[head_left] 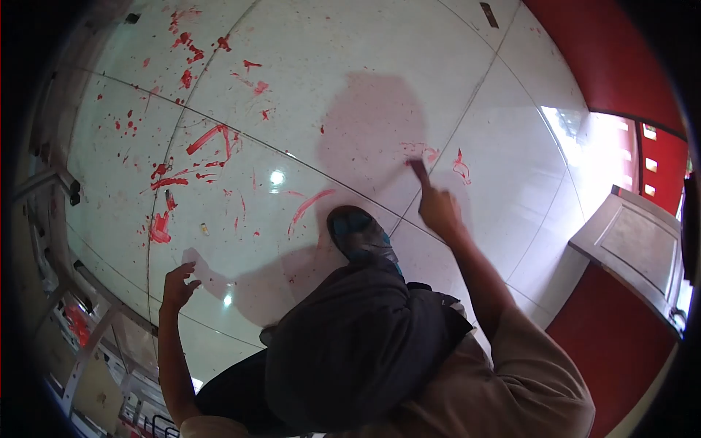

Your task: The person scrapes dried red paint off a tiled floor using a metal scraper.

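My right hand is closed around a small flat tool, a scraper, whose tip rests on the white tiled floor next to a red paint mark. My left hand hangs just above the floor at lower left with fingers apart, holding nothing. My knee in dark trousers and my shoe are between the two hands.
Red paint splatters and streaks cover the tiles at left and centre. A red wall runs along the upper right, with a white-topped red cabinet at right. A metal frame stands along the left edge.
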Action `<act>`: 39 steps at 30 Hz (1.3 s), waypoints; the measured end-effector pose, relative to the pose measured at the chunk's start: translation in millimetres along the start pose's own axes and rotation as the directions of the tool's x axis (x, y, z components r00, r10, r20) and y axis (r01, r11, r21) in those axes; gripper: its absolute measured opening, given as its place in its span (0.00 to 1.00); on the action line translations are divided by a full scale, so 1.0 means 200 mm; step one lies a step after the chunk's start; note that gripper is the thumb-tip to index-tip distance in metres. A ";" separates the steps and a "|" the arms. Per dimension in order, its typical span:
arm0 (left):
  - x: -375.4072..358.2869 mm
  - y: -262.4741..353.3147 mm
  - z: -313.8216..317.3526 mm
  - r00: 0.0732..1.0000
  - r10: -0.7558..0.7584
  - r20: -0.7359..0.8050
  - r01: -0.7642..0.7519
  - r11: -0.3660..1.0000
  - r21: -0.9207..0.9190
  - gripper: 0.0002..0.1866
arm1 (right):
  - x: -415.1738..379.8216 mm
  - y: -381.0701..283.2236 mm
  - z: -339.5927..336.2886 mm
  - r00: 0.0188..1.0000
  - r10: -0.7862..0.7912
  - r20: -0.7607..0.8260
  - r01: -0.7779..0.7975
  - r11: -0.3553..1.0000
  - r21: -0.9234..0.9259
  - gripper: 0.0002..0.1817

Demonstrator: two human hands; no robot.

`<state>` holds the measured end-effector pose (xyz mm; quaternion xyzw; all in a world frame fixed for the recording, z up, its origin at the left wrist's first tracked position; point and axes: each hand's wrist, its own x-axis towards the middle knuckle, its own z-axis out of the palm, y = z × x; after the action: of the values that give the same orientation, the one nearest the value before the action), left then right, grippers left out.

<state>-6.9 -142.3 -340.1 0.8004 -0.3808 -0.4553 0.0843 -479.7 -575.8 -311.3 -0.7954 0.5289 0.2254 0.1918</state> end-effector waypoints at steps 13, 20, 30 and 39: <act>-0.02 -0.03 0.04 0.997 0.010 0.082 -0.021 0.990 0.137 0.32 | 0.14 0.14 -0.02 0.997 0.008 -0.078 0.001 0.993 0.114 0.38; -0.02 -0.02 0.02 0.996 -0.017 0.088 0.004 0.990 0.143 0.30 | 0.12 0.16 -0.09 0.976 0.110 0.189 -0.128 0.988 0.083 0.31; 0.03 0.00 0.02 0.997 0.058 0.058 -0.066 0.986 0.150 0.30 | 0.11 0.17 -0.03 0.997 0.053 -0.054 -0.049 0.995 0.084 0.38; -0.09 -0.12 0.08 0.995 -0.010 0.098 -0.001 0.994 0.113 0.30 | 0.11 0.28 -0.07 0.962 0.271 -0.020 -0.269 0.960 0.079 0.32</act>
<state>-12.1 -109.9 -348.0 0.7813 -0.4077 -0.4721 0.0190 -521.8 -620.3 -316.6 -0.7114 0.6436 0.2170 0.1808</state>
